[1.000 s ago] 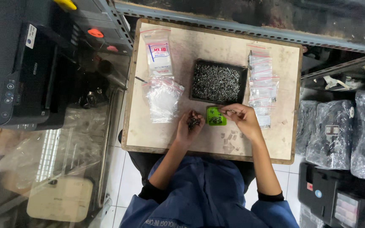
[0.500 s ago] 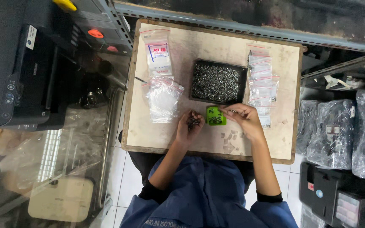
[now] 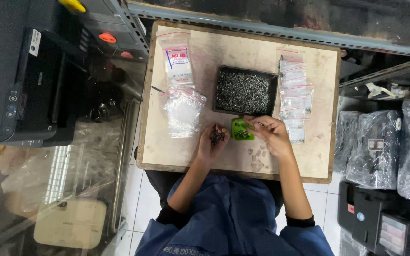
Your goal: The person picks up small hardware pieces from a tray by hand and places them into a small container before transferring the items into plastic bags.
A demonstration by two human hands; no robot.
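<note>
1. A worn, pale wooden board serves as the work surface, set between a black printer and plastic-wrapped machines on a tiled floor.
2. The left hand is cupped, palm up, holding a small heap of dark metal screws; its fingers curl loosely around them.
3. The right hand pinches something tiny between its fingertips; too small to make out.
4. Between the two hands, touching the right one, sits a small bright green container, partly covered by the fingers.
5. Just beyond the hands lies a shallow black tray full of glinting screws.
6. Beside the right hand is a column of clear zip bags; beyond the left hand lies a crumpled pile of filled bags.
</note>
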